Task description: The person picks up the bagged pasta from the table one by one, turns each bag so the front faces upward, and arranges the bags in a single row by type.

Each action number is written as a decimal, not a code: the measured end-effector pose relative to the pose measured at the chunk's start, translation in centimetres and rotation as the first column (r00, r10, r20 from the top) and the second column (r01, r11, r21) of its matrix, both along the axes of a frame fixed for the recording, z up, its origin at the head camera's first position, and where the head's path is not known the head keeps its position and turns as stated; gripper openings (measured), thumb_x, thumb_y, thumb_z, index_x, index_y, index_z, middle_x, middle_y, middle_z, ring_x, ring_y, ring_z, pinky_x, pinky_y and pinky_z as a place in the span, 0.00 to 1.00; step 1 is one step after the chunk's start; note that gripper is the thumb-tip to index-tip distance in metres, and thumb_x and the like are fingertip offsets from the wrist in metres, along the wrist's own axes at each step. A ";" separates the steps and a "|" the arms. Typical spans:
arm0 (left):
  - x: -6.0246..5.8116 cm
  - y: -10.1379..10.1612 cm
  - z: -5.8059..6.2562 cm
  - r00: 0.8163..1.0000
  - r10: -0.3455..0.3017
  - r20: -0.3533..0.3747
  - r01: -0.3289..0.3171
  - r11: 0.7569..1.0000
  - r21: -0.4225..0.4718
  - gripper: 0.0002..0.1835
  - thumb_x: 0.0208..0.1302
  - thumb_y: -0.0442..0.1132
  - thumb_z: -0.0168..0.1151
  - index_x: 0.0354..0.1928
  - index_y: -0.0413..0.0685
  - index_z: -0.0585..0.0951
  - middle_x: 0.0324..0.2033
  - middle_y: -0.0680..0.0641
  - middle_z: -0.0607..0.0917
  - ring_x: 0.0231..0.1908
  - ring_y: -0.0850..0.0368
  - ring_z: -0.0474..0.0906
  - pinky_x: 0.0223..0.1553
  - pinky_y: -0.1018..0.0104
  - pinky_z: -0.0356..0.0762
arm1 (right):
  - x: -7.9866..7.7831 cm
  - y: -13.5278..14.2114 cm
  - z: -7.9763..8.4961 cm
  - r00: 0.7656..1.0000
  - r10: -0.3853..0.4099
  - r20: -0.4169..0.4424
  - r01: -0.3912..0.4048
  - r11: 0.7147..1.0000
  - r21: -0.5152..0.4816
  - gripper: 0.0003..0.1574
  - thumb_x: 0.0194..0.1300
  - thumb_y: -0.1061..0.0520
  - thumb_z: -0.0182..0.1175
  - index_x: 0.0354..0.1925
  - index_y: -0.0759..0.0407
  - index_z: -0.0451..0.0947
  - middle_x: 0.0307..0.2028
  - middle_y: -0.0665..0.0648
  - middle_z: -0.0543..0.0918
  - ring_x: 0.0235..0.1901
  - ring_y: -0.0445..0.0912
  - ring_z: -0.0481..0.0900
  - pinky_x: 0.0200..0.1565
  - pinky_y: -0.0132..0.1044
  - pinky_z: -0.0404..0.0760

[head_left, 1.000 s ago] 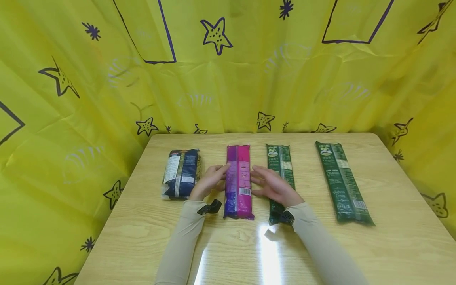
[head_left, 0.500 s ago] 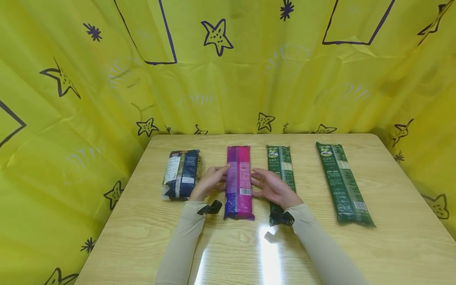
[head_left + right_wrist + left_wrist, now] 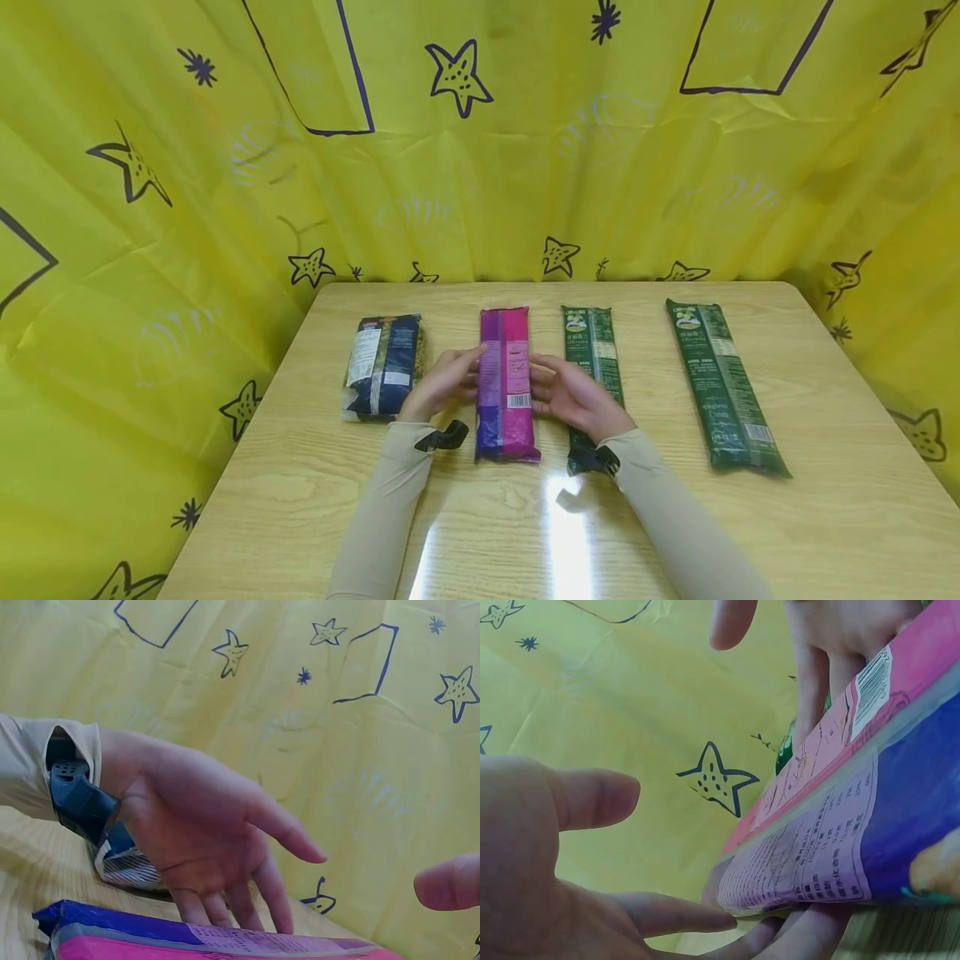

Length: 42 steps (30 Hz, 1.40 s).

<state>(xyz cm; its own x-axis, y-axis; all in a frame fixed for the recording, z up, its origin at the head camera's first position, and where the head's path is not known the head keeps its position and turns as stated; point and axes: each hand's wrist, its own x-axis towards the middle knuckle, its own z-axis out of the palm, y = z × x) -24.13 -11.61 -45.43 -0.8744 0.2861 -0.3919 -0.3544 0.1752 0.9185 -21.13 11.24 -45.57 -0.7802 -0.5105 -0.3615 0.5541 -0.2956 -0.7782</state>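
A long pink and purple plastic packet [image 3: 504, 383] lies lengthwise between my two hands, printed side up. My left hand [image 3: 441, 385] is at its left edge; in the left wrist view its fingertips [image 3: 705, 916] reach the packet's lower edge while the thumb stands away from it. My right hand [image 3: 576, 395] is at the opposite edge, fingers extended against that side, partly over a green spaghetti packet [image 3: 588, 333]. In the right wrist view, only the right thumb [image 3: 450, 883] shows of that hand, raised above the pink packet. Neither hand is curled round the packet.
A dark blue pasta bag [image 3: 384, 367] with a clear window lies left of my left hand. Farther right, another green spaghetti packet [image 3: 723, 387] lies slightly slanted. All rest on a wooden table [image 3: 285, 500], with a yellow patterned curtain [image 3: 480, 192] behind and at both sides.
The pink and purple packet has shifted slightly right, its near end most, and now meets the right hand's fingers. The hands have barely moved; the other packets are still.
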 end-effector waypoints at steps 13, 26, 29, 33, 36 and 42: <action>0.3 0.2 0.3 1.000 -0.014 -0.024 0.014 1.000 -0.001 0.35 0.80 0.55 0.49 0.73 0.33 0.68 0.58 0.33 0.80 0.45 0.50 0.83 0.49 0.58 0.88 | -0.2 0.1 -0.3 1.000 0.010 0.029 -0.010 1.000 -0.012 0.43 0.83 0.42 0.36 0.80 0.69 0.41 0.67 0.62 0.68 0.60 0.49 0.70 0.61 0.38 0.76; 0.2 0.5 0.4 1.000 -0.030 0.001 0.030 0.999 0.019 0.36 0.79 0.55 0.49 0.75 0.35 0.65 0.66 0.32 0.75 0.53 0.48 0.80 0.59 0.53 0.85 | -0.2 0.3 -0.2 0.989 -0.058 0.138 0.084 0.979 -0.186 0.54 0.81 0.35 0.39 0.82 0.65 0.28 0.82 0.70 0.40 0.82 0.65 0.41 0.82 0.60 0.45; 0.2 0.5 0.5 0.999 -0.033 -0.006 0.033 0.999 0.016 0.36 0.80 0.55 0.49 0.76 0.35 0.65 0.68 0.32 0.74 0.58 0.43 0.80 0.61 0.50 0.83 | -0.2 0.3 -0.1 0.991 -0.046 0.128 0.070 0.979 -0.190 0.55 0.81 0.34 0.40 0.82 0.64 0.27 0.82 0.70 0.40 0.82 0.66 0.41 0.82 0.61 0.45; 0.2 0.6 0.7 0.999 -0.044 -0.013 0.044 0.999 0.005 0.36 0.80 0.55 0.48 0.76 0.33 0.64 0.68 0.30 0.73 0.64 0.37 0.77 0.63 0.48 0.82 | -0.3 0.2 -0.1 0.993 -0.037 0.114 0.058 0.981 -0.187 0.55 0.80 0.33 0.40 0.82 0.63 0.27 0.83 0.69 0.38 0.82 0.65 0.41 0.82 0.62 0.45; 0.2 0.5 0.7 0.998 -0.068 -0.013 0.069 0.998 0.009 0.34 0.81 0.53 0.46 0.75 0.32 0.65 0.68 0.29 0.74 0.64 0.35 0.77 0.62 0.48 0.83 | -0.4 0.2 -0.4 0.991 -0.045 0.123 0.067 0.982 -0.179 0.57 0.79 0.33 0.42 0.82 0.62 0.26 0.83 0.68 0.36 0.82 0.64 0.40 0.82 0.63 0.45; 0.4 0.4 0.9 0.997 -0.074 -0.018 0.073 0.997 -0.023 0.34 0.81 0.53 0.46 0.75 0.32 0.65 0.71 0.29 0.72 0.68 0.34 0.74 0.64 0.47 0.81 | -0.4 0.3 -0.4 0.989 -0.061 0.138 0.083 0.983 -0.164 0.59 0.80 0.34 0.43 0.81 0.63 0.22 0.83 0.66 0.31 0.83 0.64 0.36 0.82 0.64 0.42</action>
